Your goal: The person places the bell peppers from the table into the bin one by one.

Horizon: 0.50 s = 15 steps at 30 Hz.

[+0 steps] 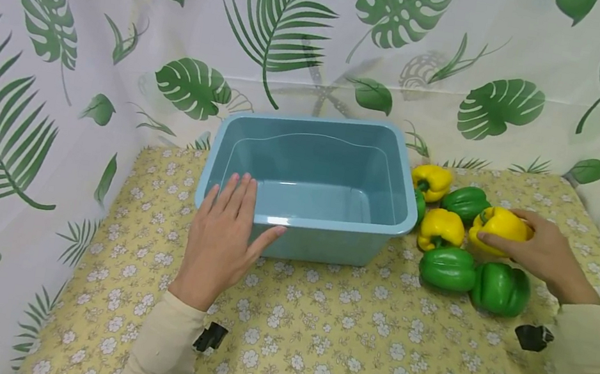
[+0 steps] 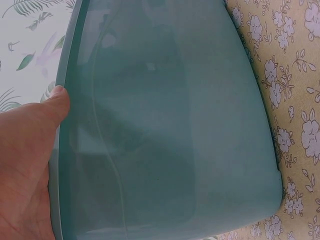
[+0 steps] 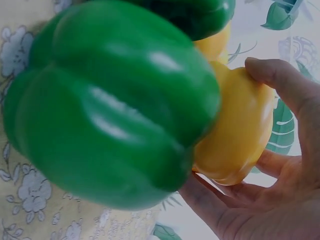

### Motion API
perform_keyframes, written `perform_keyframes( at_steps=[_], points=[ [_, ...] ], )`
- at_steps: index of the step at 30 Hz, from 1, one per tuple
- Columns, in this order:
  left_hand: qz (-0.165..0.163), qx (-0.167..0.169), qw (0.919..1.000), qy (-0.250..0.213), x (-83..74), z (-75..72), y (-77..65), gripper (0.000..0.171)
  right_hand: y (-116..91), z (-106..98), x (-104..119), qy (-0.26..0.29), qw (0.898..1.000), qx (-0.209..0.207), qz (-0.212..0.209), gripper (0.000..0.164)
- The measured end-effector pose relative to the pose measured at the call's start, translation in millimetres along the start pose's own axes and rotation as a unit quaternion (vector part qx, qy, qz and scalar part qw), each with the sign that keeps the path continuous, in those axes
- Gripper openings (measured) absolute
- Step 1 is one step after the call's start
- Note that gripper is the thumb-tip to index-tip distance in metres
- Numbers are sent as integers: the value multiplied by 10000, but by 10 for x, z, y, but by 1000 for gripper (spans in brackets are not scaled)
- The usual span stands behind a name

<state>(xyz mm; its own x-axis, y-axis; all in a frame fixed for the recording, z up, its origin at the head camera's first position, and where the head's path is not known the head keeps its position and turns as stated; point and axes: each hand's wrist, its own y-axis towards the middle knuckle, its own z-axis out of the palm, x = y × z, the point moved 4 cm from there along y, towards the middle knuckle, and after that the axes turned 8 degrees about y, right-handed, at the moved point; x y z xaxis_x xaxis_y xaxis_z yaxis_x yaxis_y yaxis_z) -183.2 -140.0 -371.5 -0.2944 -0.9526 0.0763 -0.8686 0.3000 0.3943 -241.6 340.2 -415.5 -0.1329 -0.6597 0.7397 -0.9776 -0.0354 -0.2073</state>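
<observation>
Yellow pepper [image 1: 503, 227] in the right hand [image 1: 549, 250], left hand [image 1: 219, 233] on a blue tub [image 1: 320, 246]

From where I stand, I see the right hand half closed around the yellow pepper, the thumb on one side and the fingers on the other. The pepper lies on its side, its stem toward the tub; whether it touches the table, I cannot tell. Close before it are two green peppers [image 1: 501, 289], side by side. Nearer to the tub sits a second yellow pepper [image 1: 441, 227]. Behind these are another green pepper [image 1: 466, 203], a third yellow pepper [image 1: 431, 181], and one more green pepper [image 1: 419, 206], which the tub's corner partly hides.

The left hand holds nothing in its palm. Its fingers are straight and rest over the near rim of the tub, at the left end, with the thumb spread away along the rim.

Both arms wear cream sleeves [image 1: 592, 373], with a small black device [image 1: 210, 336] at each wrist. Under everything is a yellow flowered tablecloth [image 1: 311, 344], and behind hangs a white cloth [image 1: 118, 82] with green leaves.
</observation>
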Motion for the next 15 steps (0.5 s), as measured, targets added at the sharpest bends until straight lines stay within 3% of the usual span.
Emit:
perform_keyframes(
  at_steps=[15],
  points=[
    [-10,16,10000,-40,0,-6,-4,87,-41,-47,200,153,9989,-384,-216,97]
  ],
)
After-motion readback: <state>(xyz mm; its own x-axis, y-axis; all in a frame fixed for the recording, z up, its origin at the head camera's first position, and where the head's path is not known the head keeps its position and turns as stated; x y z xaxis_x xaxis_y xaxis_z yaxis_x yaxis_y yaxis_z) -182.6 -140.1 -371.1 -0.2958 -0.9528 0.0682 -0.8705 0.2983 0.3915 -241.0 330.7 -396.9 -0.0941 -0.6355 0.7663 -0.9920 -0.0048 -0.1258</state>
